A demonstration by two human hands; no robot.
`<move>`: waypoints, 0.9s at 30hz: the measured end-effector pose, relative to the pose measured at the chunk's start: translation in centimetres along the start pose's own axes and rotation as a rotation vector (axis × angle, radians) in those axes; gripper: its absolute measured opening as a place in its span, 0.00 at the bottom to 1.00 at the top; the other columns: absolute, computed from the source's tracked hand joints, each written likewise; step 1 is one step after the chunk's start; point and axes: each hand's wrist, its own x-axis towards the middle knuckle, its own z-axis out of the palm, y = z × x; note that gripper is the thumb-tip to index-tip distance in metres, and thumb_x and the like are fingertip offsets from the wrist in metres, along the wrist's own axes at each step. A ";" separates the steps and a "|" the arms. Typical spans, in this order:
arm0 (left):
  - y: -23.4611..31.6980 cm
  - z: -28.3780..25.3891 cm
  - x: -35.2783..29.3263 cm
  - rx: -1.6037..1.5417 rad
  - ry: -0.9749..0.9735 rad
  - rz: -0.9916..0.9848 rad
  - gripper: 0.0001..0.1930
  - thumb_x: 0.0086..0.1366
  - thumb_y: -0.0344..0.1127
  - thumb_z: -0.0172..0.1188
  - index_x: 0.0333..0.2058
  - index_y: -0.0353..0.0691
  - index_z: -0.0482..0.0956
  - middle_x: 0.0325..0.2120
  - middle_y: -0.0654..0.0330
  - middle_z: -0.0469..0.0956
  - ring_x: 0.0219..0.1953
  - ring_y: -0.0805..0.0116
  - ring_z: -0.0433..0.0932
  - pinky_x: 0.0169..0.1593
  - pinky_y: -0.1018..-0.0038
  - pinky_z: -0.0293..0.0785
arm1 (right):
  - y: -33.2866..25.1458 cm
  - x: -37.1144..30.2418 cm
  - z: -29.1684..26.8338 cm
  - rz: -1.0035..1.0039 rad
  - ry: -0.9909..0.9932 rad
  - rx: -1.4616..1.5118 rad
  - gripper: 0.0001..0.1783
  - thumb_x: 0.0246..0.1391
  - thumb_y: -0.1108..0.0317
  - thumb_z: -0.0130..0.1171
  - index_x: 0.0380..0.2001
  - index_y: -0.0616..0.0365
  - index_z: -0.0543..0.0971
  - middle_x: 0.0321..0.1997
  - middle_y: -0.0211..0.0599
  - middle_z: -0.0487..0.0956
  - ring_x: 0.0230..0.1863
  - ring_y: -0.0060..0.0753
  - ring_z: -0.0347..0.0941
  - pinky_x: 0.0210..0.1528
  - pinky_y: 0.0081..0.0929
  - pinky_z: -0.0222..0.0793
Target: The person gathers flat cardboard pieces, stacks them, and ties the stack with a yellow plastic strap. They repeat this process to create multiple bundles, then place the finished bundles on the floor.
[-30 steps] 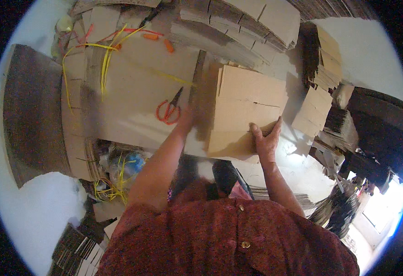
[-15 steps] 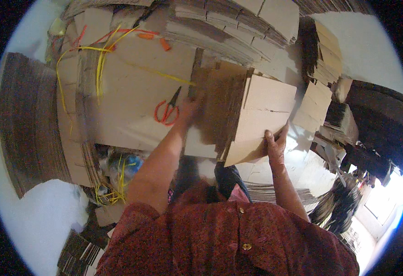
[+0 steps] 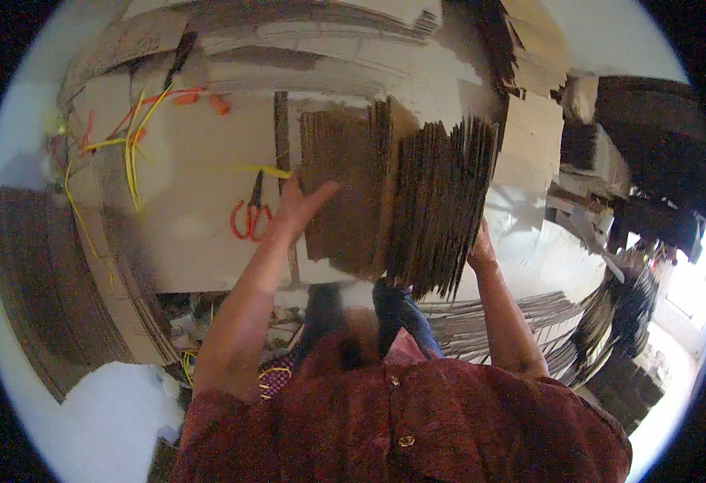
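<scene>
A thick bundle of brown cardboard sheets [image 3: 441,209] stands in front of me, its many edges facing up. My right hand [image 3: 482,246] grips its right side, with most fingers hidden behind the sheets. Against its left lies another brown cardboard block [image 3: 345,193]. My left hand [image 3: 303,208] is open at that block's left edge, thumb stretched over the cardboard and fingers pointing away from me. Beside the left wrist lie red-handled scissors [image 3: 251,219] with dark blades. A yellow strap [image 3: 260,170] runs up to the left fingertips; whether they touch it I cannot tell.
More yellow straps [image 3: 134,153] and orange-red pieces [image 3: 219,105] lie on the pale cardboard surface [image 3: 196,233] to the left. Tall cardboard stacks [image 3: 39,274] stand at far left, with others along the back and right. A white rounded bulk [image 3: 115,414] sits at lower left.
The bundle has turned from showing its broad pale face to showing its edges. My left hand, blurred before, now has its thumb and fingers spread. The whole view has shifted.
</scene>
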 end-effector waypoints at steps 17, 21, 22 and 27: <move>0.5 8.6 -5.2 0.039 0.200 0.465 0.49 0.49 0.45 0.67 0.60 0.33 0.43 0.54 0.48 0.58 0.54 0.62 0.61 0.56 0.68 0.57 | 1.0 -1.1 -6.1 0.239 0.053 -0.111 0.28 0.59 0.49 0.38 0.51 0.62 0.68 0.47 0.36 0.73 0.45 0.33 0.68 0.49 0.26 0.62; 0.7 11.2 -5.9 0.428 0.299 0.562 0.59 0.41 0.53 0.70 0.60 0.30 0.37 0.59 0.41 0.47 0.61 0.51 0.49 0.61 0.63 0.47 | -1.8 -1.6 -6.8 0.211 0.107 0.307 0.29 0.56 0.51 0.44 0.52 0.65 0.66 0.48 0.37 0.72 0.46 0.32 0.68 0.50 0.26 0.62; 0.9 11.7 -6.1 0.486 0.318 0.548 0.61 0.39 0.55 0.70 0.60 0.29 0.38 0.60 0.40 0.45 0.62 0.48 0.47 0.62 0.62 0.45 | -2.2 -1.9 -7.0 0.183 0.064 0.351 0.31 0.55 0.52 0.48 0.53 0.65 0.64 0.49 0.39 0.72 0.48 0.33 0.68 0.51 0.26 0.62; 1.8 14.0 -6.7 0.635 0.334 0.426 0.65 0.35 0.57 0.71 0.61 0.32 0.34 0.59 0.36 0.43 0.62 0.43 0.44 0.62 0.59 0.44 | -5.4 -2.4 -5.1 0.057 0.104 0.192 0.48 0.39 0.57 0.67 0.58 0.70 0.54 0.50 0.43 0.71 0.51 0.35 0.66 0.54 0.28 0.61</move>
